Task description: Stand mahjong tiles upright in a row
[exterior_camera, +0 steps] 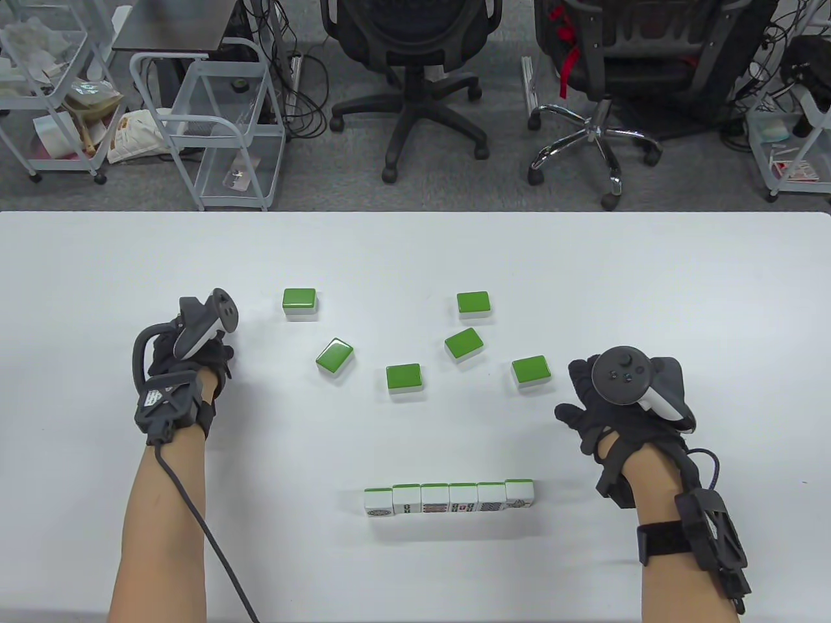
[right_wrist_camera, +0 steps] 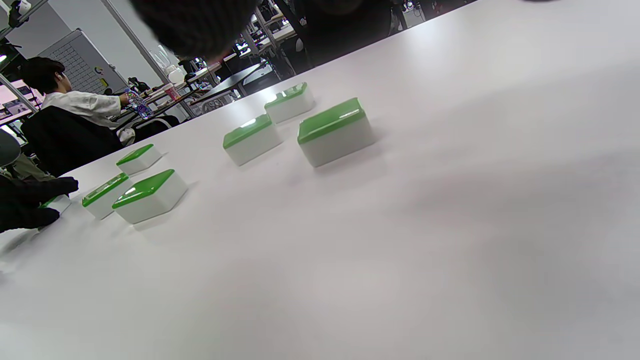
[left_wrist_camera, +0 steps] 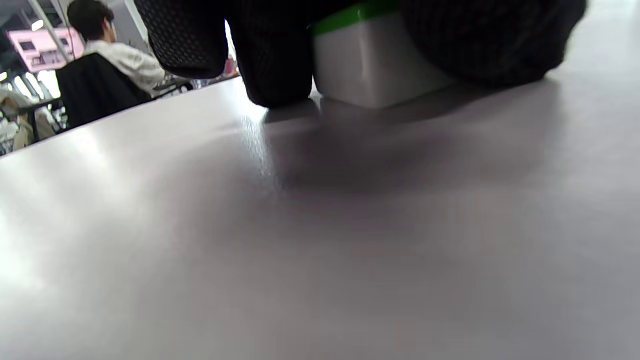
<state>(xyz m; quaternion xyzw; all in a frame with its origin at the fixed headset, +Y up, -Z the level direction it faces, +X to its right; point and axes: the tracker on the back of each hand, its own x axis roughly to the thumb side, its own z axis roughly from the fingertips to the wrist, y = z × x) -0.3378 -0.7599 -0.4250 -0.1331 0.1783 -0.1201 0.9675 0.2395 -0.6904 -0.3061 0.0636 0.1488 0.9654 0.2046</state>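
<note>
Six tiles stood in a row [exterior_camera: 449,498] at six o'clock on the bench [exterior_camera: 682,292]. The left hand [exterior_camera: 188,363] gripped a tile [left_wrist_camera: 370,65] to stand it. The right hand [exterior_camera: 617,402] rested open near the six flat tiles [exterior_camera: 404,378].

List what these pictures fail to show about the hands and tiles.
- Table view: the left hand covers its tile; only the left wrist view shows that tile, its top hidden by fingers.
- Loose tiles lie green side up; faces hidden.
- Row: markings too small.
- Right hand: the tracker hides its fingers.
</note>
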